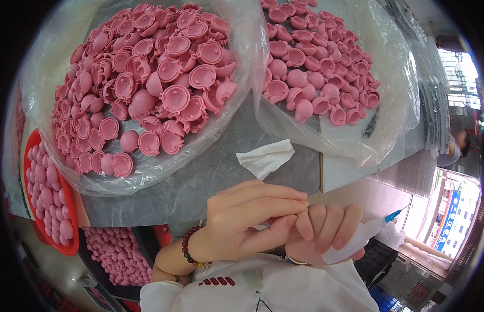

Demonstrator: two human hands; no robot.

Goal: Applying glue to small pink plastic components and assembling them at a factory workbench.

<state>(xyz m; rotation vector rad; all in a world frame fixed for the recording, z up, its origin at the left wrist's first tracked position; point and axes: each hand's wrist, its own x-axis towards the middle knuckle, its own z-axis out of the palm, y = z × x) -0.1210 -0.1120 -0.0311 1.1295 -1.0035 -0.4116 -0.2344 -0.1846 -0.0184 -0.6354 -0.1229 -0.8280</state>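
My right hand (325,231) is wrapped round a white squeeze bottle (356,242), whose blue needle tip (393,216) points up to the right. Beside it, my left hand (252,216) has its thumb and fingers pinched together, meeting the curled fingers of the right. What the pinch holds is hidden, though a bit of reddish colour shows behind the left thumb. Just beyond the hands lies a crumpled white cloth (265,158) on the grey table (200,182). Pink hollow half shells (174,98) heap up in a clear plastic bag at the far left.
A second clear bag (398,125) with smaller pink cups (328,65) lies at the far right. Left of the table stands a red basket (70,208) of pink balls. A dark crate of pink pieces (117,255) sits below the table edge. Another person (455,148) is at the right.
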